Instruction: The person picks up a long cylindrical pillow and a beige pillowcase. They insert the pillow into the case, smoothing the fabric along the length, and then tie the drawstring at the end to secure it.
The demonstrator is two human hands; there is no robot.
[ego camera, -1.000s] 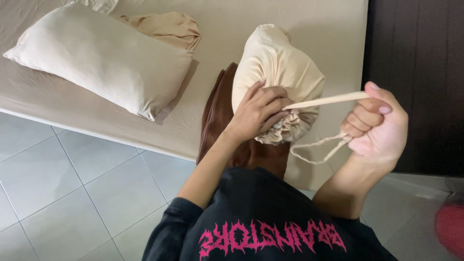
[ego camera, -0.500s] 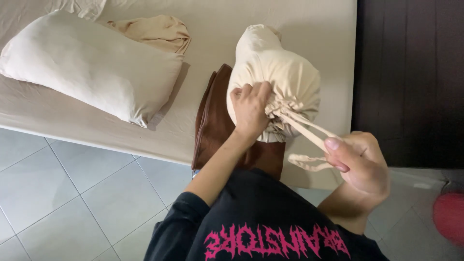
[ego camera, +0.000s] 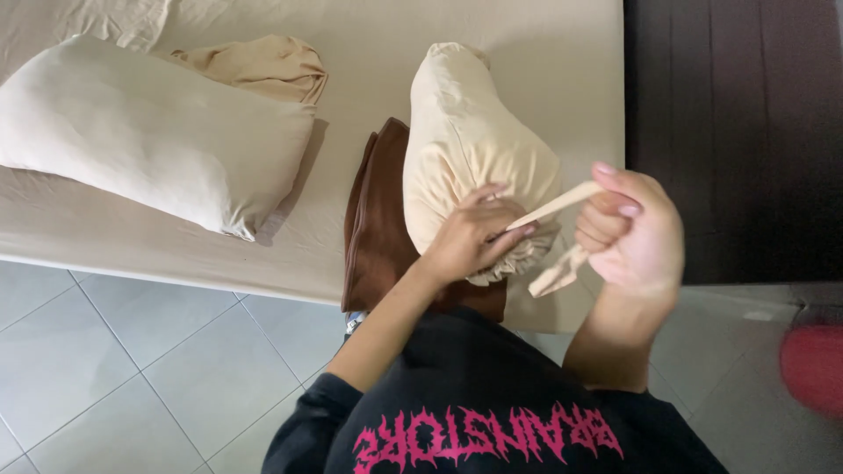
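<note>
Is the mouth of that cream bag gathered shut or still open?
Gathered shut: the cream bag's mouth is bunched under the left hand, and the right hand pulls its drawstring taut.

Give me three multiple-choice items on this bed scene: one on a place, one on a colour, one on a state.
1. Where does the big pillow lie?
A. on the bed's left part
B. on the floor
C. under the brown cloth

2. What colour is the folded cloth under the bag?
A. brown
B. blue
C. white

3. What is the right hand doing with the tie?
A. pulling it taut
B. letting it hang
C. not touching it

Answers: 1 A, it rests on the mattress at left. 2 A, it shows dark brown. 3 A, the tie runs straight from the left hand at the gathered mouth.
</note>
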